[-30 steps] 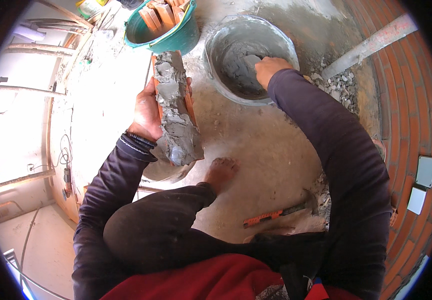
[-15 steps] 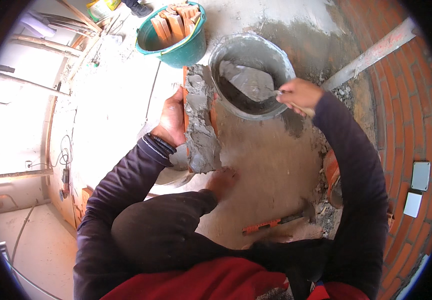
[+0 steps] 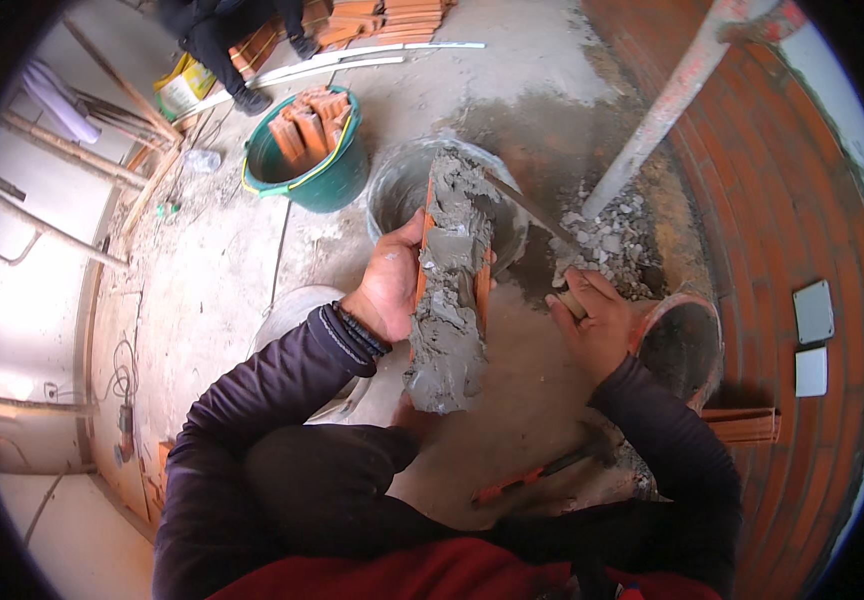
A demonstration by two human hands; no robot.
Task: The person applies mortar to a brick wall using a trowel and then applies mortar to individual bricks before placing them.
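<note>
My left hand [image 3: 390,282] grips a long, narrow orange brick [image 3: 483,300], its upper face thickly coated with wet grey mortar [image 3: 449,260]. In my right hand [image 3: 597,325] is the handle of a trowel [image 3: 534,208]. Its blade appears nearly edge-on and reaches toward the far right end of the brick; I cannot tell whether it touches the mortar. Behind the brick stands a round mortar bucket [image 3: 389,187], partly covered by the brick and trowel.
A green bucket [image 3: 324,190] of brick pieces stands at the far left, near another person's legs [image 3: 220,62]. Rubble [image 3: 614,245] surrounds a slanted pole's [image 3: 664,115] foot. A brick wall [image 3: 777,230] rises at right. A hammer [image 3: 532,478] and an orange, round-mouthed container [image 3: 709,345] lie nearby.
My right hand has brought the trowel out of the mortar bucket and nearer to the brick. The view has shifted, bringing more of the far floor and the other person's legs into sight.
</note>
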